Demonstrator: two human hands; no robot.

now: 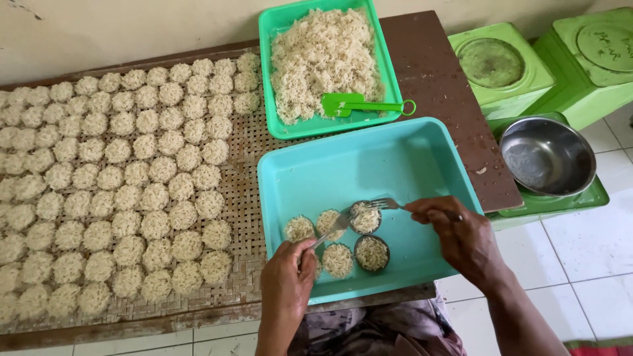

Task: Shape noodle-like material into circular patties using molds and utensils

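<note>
Noodle rounds are being shaped with two forks in a turquoise tub (pixel 395 158) beside a woven mat (pixel 241 191).

The mat is covered with rows of pale noodle rounds (pixel 119 178); its left edge is cut off by the frame. Behind the tub, a green tray (pixel 277 26) of loose noodles is seen, with a green scoop (pixel 362 105) laid in it. At the right, green tins (pixel 501 66) and a steel bowl (pixel 547 155) are noted. In the tub, two small round cups (pixel 372 253) filled with noodles sit among loose rounds. A fork (pixel 333 227) is gripped by the left hand (pixel 287 287), fingers curled tight about the handle, which is hidden. A second fork (pixel 386 204) is pinched by the right hand (pixel 461 234), its tines at the nearer cup's rim; whether they touch cannot be told.
</note>
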